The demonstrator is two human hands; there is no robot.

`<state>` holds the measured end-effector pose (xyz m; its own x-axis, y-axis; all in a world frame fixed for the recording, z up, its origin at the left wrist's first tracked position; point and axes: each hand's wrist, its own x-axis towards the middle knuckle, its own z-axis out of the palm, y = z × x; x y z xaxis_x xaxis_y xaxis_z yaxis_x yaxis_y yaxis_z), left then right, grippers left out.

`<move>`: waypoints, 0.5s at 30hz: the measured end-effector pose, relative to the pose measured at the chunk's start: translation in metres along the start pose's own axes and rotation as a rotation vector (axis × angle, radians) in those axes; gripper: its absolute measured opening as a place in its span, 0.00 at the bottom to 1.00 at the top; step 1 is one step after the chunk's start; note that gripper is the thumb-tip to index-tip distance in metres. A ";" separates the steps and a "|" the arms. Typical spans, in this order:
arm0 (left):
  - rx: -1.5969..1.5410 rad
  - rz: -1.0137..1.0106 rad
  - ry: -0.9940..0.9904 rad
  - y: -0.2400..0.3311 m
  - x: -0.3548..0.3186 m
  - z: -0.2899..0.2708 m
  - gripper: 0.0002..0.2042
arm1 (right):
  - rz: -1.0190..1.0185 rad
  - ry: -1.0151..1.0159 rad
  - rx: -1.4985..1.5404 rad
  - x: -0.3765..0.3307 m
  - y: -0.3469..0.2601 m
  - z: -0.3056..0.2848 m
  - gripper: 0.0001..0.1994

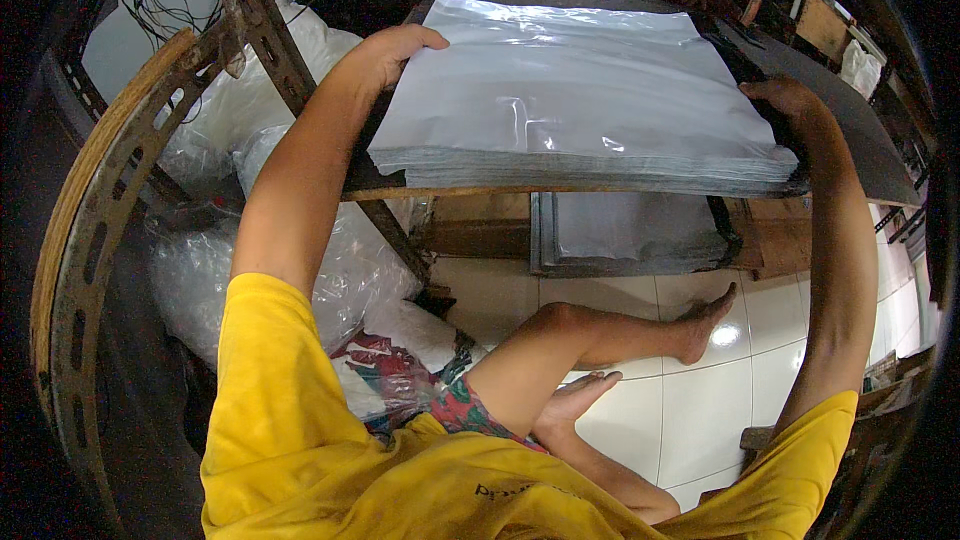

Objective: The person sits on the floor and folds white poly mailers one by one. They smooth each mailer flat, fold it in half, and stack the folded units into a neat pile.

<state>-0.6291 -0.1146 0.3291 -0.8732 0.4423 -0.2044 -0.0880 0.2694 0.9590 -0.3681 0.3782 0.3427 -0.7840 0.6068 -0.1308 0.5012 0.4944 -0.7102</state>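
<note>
A thick stack of glossy grey plastic sheets (pixel 570 80) lies flat on a dark tabletop (pixel 850 105) in front of me. My left hand (pixel 393 52) grips the stack's far left side, its thumb stretched over the top and its other fingers hidden. At the right side, my right hand (pixel 785 100) holds the edge from outside, its fingers mostly out of sight. The layered near edge of the stack sits close to the table's front edge. Both arms reach forward, one along either side of the stack.
Below the tabletop rests a second stack of grey sheets (pixel 630 230). Large clear plastic bags (pixel 280 270) bulge at the left, behind a slotted metal frame (pixel 95 230) with a wooden strip. My bare legs (pixel 540 350) lie over white floor tiles (pixel 620 430).
</note>
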 end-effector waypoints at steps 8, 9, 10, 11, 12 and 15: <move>0.016 0.014 -0.026 -0.003 0.004 -0.003 0.22 | 0.003 -0.017 0.061 -0.008 -0.003 0.003 0.27; 0.033 0.019 -0.033 -0.003 0.003 -0.003 0.22 | 0.025 -0.021 -0.014 -0.008 -0.005 0.001 0.28; 0.050 0.023 -0.040 -0.003 0.002 -0.003 0.22 | -0.009 -0.028 -0.037 -0.011 -0.004 0.000 0.28; 0.033 0.029 -0.035 -0.003 -0.001 -0.004 0.21 | -0.047 -0.033 -0.060 -0.024 -0.014 0.004 0.28; 0.019 0.033 -0.031 -0.004 -0.003 -0.005 0.20 | -0.080 -0.040 -0.081 -0.038 -0.021 0.009 0.28; 0.051 0.145 -0.047 -0.005 -0.018 -0.003 0.17 | -0.386 -0.045 -0.101 -0.084 -0.023 0.019 0.27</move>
<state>-0.6147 -0.1269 0.3286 -0.8517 0.5187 -0.0748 0.0628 0.2427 0.9681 -0.3203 0.3038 0.3571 -0.9357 0.3383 0.1006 0.1988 0.7406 -0.6419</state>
